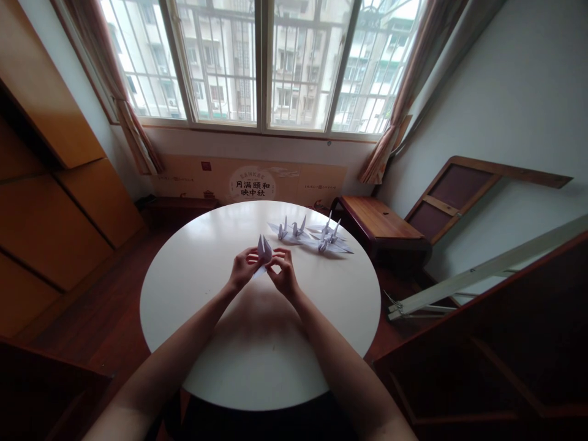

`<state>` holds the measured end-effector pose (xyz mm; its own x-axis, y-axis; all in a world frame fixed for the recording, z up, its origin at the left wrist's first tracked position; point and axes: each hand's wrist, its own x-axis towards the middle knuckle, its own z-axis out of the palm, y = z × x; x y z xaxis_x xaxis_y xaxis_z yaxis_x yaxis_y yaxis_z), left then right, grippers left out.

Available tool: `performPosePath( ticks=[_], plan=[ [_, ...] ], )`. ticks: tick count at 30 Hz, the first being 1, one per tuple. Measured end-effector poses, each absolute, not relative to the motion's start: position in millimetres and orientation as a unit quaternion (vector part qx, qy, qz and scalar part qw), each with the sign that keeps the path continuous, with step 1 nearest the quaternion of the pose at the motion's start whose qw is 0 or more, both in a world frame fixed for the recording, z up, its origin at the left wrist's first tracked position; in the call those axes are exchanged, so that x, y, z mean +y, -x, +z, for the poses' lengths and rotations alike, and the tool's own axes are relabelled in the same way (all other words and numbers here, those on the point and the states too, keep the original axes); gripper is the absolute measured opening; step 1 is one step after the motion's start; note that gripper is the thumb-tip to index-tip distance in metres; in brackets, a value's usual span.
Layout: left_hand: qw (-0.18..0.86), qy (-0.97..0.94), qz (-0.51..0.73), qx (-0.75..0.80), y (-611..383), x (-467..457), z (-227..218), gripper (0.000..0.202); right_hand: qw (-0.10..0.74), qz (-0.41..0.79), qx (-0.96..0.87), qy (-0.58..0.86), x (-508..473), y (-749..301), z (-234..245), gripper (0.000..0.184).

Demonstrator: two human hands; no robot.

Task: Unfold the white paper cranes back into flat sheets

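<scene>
Between my two hands a partly folded white paper crane (264, 250) is held just above the round white table. It stands upright, with two narrow points at its top and a pale lower corner showing below. My left hand (245, 266) is closed on its left side, thumb and fingers pinching the paper. From the right, my right hand (283, 271) pinches the lower right edge with thumb and index finger, the other fingers curled above. Several finished paper cranes (327, 245) with spread wings sit beyond my right hand; some overlap each other.
The round white table (184, 318) lies under my forearms. Behind it, a printed cardboard panel (294, 177) leans below a barred window. A low wooden stand (381, 217) is close to the table's right edge, with a wooden frame (432, 211) against the wall. Wooden cabinets (50, 226) line the left.
</scene>
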<state>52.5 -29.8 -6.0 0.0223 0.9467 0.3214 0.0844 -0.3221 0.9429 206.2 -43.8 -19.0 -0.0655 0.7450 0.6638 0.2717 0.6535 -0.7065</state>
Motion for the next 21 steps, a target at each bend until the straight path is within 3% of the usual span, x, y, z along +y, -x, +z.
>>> performPosePath(
  ticks=[3, 9, 21],
  plan=[
    [0.371, -0.611, 0.542, 0.441, -52.5, -29.7, -6.8, 0.046, 0.578, 0.208, -0.703, 0.359, -43.2, -206.0, -19.9, 0.007],
    [0.352, -0.599, 0.561, 0.449, -55.2, -30.8, -3.3, 0.065, 0.579, 0.206, -0.706, 0.352, -43.5, -205.4, -18.3, 0.008],
    [0.287, -0.635, 0.540, 0.472, -51.6, -28.9, -5.1, 0.057, 0.581, 0.211, -0.704, 0.349, -43.7, -204.8, -17.8, 0.008]
  ],
)
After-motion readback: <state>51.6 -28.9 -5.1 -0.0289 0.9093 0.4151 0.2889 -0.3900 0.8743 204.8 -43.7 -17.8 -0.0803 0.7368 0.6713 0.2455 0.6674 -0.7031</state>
